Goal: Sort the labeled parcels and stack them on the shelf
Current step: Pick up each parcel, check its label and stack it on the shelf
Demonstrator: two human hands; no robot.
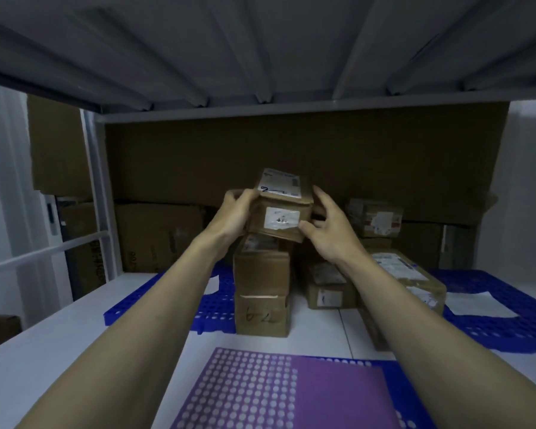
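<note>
A small brown cardboard parcel [279, 212] with white labels on its top and front face sits at the top of a stack of parcels [262, 286] on the white shelf [59, 332]. My left hand [237, 212] grips its left end with fingers curled over the top edge. My right hand [325, 226] holds its right side, thumb against the front lower corner and fingers along the side. The bottom box of the stack carries handwritten marks.
More labelled parcels [331, 289] and a long parcel [406, 274] lie to the right, another [375, 216] further back. Large cartons [158, 236] line the rear. Blue perforated mats [492, 320] and a purple one [276, 394] cover the shelf. An upper shelf's underside [260, 48] is close overhead.
</note>
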